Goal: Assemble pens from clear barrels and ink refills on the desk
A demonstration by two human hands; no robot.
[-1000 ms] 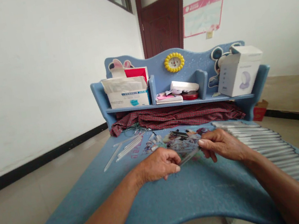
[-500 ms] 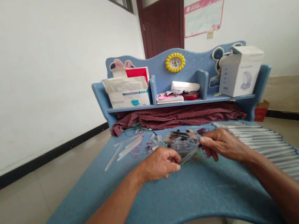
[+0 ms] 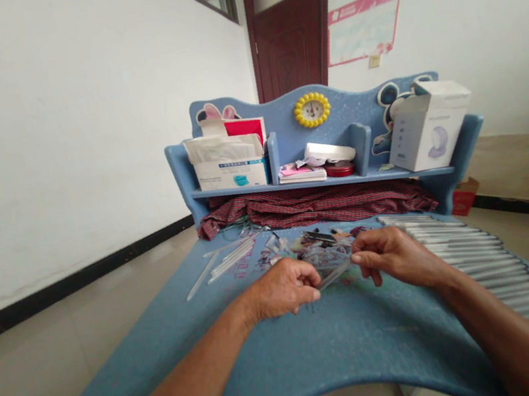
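My left hand (image 3: 284,287) is closed in a pinch on the near end of a thin clear plastic tube (image 3: 334,273). The tube slants up to the right, and my right hand (image 3: 389,257) pinches its far end between thumb and fingertips. Whatever small part may sit inside the right fingertips is hidden. Just beyond the hands lies a jumbled heap of small clear and dark pieces (image 3: 322,252). Several similar pale tubes (image 3: 231,259) lie loose on the left of the blue desk (image 3: 320,351). To the right, many tubes with dark ends (image 3: 483,263) form a neat row.
A bunched red checked cloth (image 3: 316,205) lies under the desk's shelf. On the shelf stand a mask box (image 3: 229,171), booklets (image 3: 301,176), a red round tin (image 3: 340,170) and a white carton (image 3: 428,130). A yellow flower-shaped clock (image 3: 311,110) is on the backboard.
My right hand's fingers have shifted slightly at the tube's far end. The left hand keeps its grip nearly in place, and the view has moved a little.
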